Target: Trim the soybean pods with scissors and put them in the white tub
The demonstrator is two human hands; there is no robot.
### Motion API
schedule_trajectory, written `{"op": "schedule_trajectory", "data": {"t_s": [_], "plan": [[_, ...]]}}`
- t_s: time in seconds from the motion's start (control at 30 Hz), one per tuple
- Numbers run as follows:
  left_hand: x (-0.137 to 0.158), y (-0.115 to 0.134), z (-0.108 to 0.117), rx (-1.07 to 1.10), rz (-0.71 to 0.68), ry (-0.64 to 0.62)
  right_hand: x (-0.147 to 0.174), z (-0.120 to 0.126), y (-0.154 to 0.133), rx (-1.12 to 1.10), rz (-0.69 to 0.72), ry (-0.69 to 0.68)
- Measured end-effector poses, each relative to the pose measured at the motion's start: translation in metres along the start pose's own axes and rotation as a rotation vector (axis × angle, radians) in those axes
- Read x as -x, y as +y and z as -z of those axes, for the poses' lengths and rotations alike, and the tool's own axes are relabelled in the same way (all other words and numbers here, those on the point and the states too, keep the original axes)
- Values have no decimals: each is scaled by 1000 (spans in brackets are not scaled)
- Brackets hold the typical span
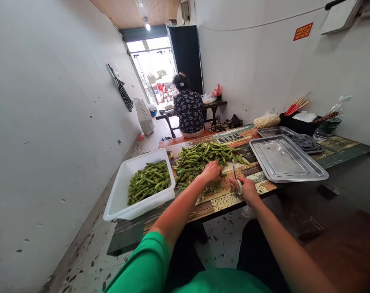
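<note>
A heap of green edamame pods (pixel 203 156) lies on the patterned table (pixel 203 209). My left hand (pixel 213 171) is at the near right edge of this heap, its fingers curled down and closed. Whatever they grip is hidden. In my right hand (pixel 246 189) is a pair of scissors (pixel 239 187) with pale green handles, the blades pointing up and away from me. Small trimmings lie under and between my hands. To the left, a white plastic tub (pixel 117 191) holds more pods (pixel 149 181).
A metal tray (pixel 313 173) lies at the right, with a second tray (pixel 270 132) bearing a dark cloth (pixel 305 142) behind it. Farther back are a black box (pixel 299 124) of skewers and a plastic bottle (pixel 328 126). Beyond the table sits a person (pixel 189 110), back turned.
</note>
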State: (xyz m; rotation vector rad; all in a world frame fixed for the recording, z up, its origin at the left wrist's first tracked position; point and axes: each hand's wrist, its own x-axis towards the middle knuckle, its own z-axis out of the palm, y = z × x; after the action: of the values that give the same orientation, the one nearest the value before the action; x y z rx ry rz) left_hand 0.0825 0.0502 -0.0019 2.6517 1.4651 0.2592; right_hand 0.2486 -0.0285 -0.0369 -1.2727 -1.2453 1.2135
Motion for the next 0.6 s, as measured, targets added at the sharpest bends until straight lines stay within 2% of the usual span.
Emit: {"op": "schedule_trajectory", "data": {"t_s": [0.07,0.17,0.27,0.33,0.43,0.6], "plan": [[10,-7,-4,163,29,119,0,-1,0,13,-16,0],[23,-16,-8,508,169,246,-3,-2,-1,74,-59,-59],[31,-21,-8,913,231,188,-9,-4,-1,197,-61,-147],[34,-23,-8,1112,238,152,-12,-6,0,251,-43,-158],[34,-23,-10,1268,250,119,-13,-8,0,267,-35,-168],[34,-21,-10,1286,257,88,-8,-8,-3,231,-11,-198]]}}
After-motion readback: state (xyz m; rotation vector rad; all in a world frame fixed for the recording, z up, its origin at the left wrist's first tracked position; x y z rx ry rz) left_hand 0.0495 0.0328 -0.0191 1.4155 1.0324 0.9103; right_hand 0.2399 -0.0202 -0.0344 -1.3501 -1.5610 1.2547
